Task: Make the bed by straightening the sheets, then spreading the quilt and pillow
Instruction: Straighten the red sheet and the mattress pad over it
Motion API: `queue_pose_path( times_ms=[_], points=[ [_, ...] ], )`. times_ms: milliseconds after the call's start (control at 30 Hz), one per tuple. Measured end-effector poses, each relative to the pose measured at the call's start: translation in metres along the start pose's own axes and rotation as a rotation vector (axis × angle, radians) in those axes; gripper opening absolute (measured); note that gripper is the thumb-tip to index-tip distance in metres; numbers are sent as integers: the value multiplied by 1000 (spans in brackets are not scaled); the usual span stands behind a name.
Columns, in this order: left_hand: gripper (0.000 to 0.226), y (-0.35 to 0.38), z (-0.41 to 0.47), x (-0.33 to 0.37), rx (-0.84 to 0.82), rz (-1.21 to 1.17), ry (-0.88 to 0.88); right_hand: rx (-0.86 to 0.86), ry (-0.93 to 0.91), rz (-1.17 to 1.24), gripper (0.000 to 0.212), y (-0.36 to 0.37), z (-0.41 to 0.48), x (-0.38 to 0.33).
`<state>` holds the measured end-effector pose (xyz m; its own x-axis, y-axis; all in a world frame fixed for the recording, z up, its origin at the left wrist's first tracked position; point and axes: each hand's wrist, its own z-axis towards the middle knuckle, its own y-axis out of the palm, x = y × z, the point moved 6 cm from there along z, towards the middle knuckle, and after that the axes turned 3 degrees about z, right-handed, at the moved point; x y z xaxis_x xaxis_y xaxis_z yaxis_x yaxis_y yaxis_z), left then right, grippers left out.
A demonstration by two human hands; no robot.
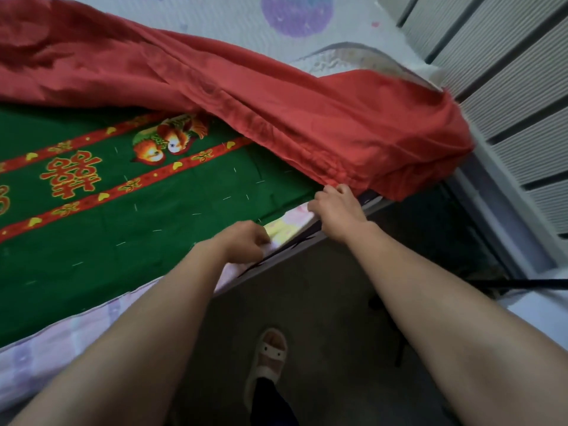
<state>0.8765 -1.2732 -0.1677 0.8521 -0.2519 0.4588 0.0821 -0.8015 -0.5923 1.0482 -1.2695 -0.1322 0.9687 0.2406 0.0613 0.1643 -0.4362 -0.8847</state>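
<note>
A green sheet [129,241] with red bands and gold characters covers the near part of the bed. A pale pastel sheet [285,226] shows under it along the bed's near edge. A red quilt [276,96] lies bunched across the far side and hangs over the right corner. My left hand [246,241] pinches the pale sheet's edge at the green sheet's corner, fingers curled. My right hand [336,207] grips the pale sheet's edge just below the quilt's hem. No pillow is visible.
A white slatted wall [507,87] stands right of the bed. A pale wall covering with a purple circle [295,13] is behind it. The grey floor [322,302] lies below, with my sandalled foot [270,358] on it. A dark gap shows under the bed corner.
</note>
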Motion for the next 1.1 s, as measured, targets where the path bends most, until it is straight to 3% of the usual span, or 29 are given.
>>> queue_pose_path(
  times_ms=[133,300,467,567,633,733,800,900,1000,1100],
  points=[
    [43,-47,24,26,165,-257,-90,83,-17,63,44,6,-8,12],
    [36,-92,70,70,321,-536,-112,157,104,58,51,-8,-16,45],
    [36,-101,107,116,251,-1033,-106,193,171,72,44,-26,-7,72],
    [17,-112,126,133,203,-1348,-127,271,174,199,39,-35,2,85],
    [13,-127,136,134,228,-1430,-151,356,185,272,39,-45,8,92],
    [25,-157,146,135,238,-1530,-131,505,305,272,37,-63,18,106],
    [26,-178,151,136,234,-1601,-96,522,478,282,46,-70,24,121],
    [23,-213,160,136,272,-1691,-30,414,703,439,73,-65,34,143],
    [27,-242,165,148,303,-1829,47,307,788,561,92,-61,48,152],
    [33,-266,168,166,343,-1932,108,390,821,526,90,-71,60,164]
  ],
)
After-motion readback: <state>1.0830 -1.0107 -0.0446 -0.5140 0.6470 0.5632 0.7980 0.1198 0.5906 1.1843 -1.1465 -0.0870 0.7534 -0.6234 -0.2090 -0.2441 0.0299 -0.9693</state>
